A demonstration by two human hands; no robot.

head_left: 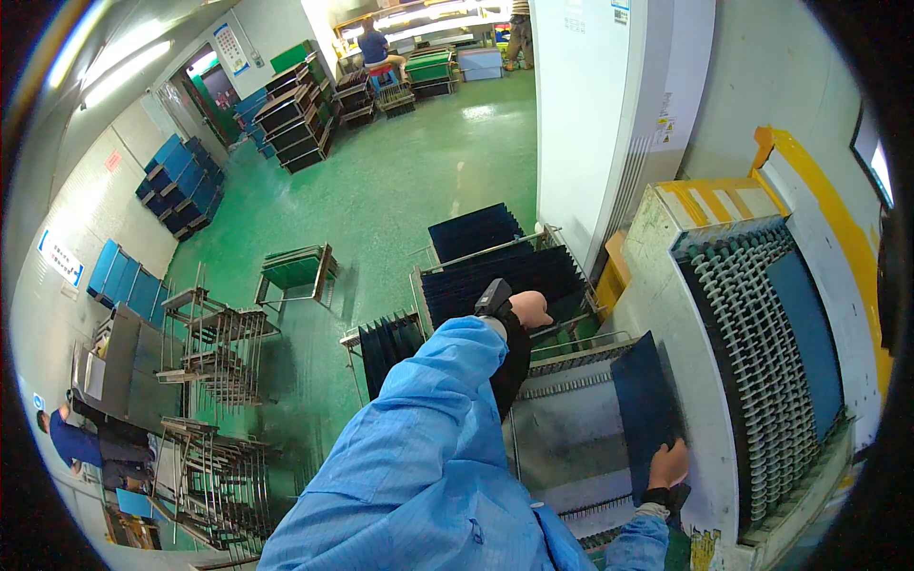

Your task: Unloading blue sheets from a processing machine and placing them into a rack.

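Beside the pale metal machine with white rollers (752, 362), one thin, dark-blue rectangular panel (645, 404) stands steeply at the toothed metal rack's (571, 383) right end. Right hand (669, 464): fingers pinched on its near edge. Left hand (530, 309), by dark racked panels (500, 283): I can't tell its grip. Probably light, stiff, scratchable; edges best.

I can make out no lettering from where I stand: a blue-and-white wall sign (61, 259) at nine o'clock, yellow warning triangles (665, 125) on the white cabinet (657, 57) at two.
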